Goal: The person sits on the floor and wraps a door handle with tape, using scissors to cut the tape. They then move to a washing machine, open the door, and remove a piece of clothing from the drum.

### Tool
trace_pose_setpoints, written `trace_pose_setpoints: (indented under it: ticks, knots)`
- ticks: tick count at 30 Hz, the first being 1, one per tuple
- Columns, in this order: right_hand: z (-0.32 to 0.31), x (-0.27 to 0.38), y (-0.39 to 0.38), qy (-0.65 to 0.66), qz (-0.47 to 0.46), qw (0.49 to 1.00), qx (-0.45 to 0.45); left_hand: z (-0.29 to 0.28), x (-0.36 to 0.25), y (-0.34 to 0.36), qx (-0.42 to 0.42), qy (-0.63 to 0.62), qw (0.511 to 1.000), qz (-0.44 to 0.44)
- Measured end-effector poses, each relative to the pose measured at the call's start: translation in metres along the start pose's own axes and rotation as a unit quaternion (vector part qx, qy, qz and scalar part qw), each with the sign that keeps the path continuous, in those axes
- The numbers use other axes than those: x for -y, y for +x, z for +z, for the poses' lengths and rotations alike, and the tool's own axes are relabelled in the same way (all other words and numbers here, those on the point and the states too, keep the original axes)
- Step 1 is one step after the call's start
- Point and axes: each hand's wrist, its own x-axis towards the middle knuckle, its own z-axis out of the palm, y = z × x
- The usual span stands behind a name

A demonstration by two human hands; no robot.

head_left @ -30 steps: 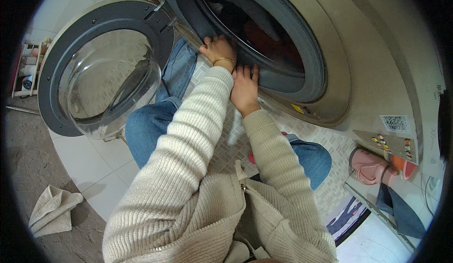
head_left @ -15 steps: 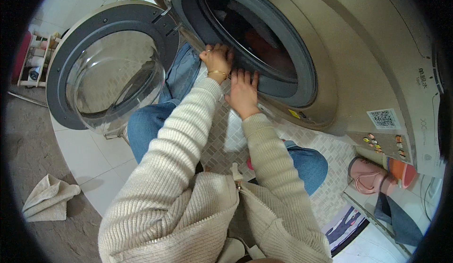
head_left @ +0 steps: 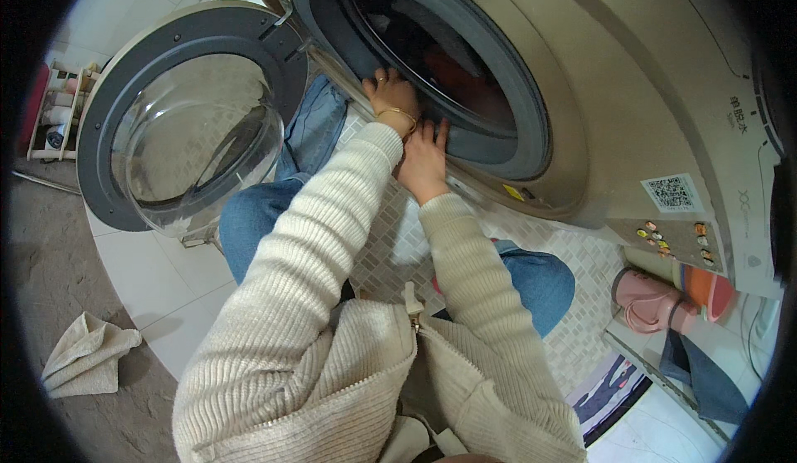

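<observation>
Both hands crept further up vs 0.5 s ago: left hand (head_left: 392, 95) curled on grey door seal (head_left: 498, 143), right hand (head_left: 425, 157) flat, empty beside. Step: reaching in; next needs grasp on red laundry (head_left: 452, 71) inside drum.

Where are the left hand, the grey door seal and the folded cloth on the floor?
left hand (head_left: 393, 95), head view, back of the hand.
grey door seal (head_left: 510, 143), head view, lower right rim.
folded cloth (head_left: 85, 353), head view, its middle.
</observation>
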Motion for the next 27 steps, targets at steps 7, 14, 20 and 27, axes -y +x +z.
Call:
trace_pose_setpoints:
  ticks: [7,14,20,27]
  knots:
    - [-0.001,0.001,-0.005,-0.006,-0.031,0.999,-0.021,-0.008,-0.008,0.014,0.042,-0.042,0.997,-0.044]
    - [-0.013,0.002,-0.002,-0.001,-0.001,1.0,0.026,-0.001,0.006,0.009,-0.004,-0.038,0.999,-0.023]
    - [-0.015,0.002,-0.002,0.046,0.008,0.999,0.008,-0.014,0.05,0.013,0.0,-0.187,0.976,0.109]
    - [-0.009,-0.001,0.0,0.057,0.015,0.998,0.004,-0.041,0.079,0.023,-0.024,-0.353,0.924,0.145]
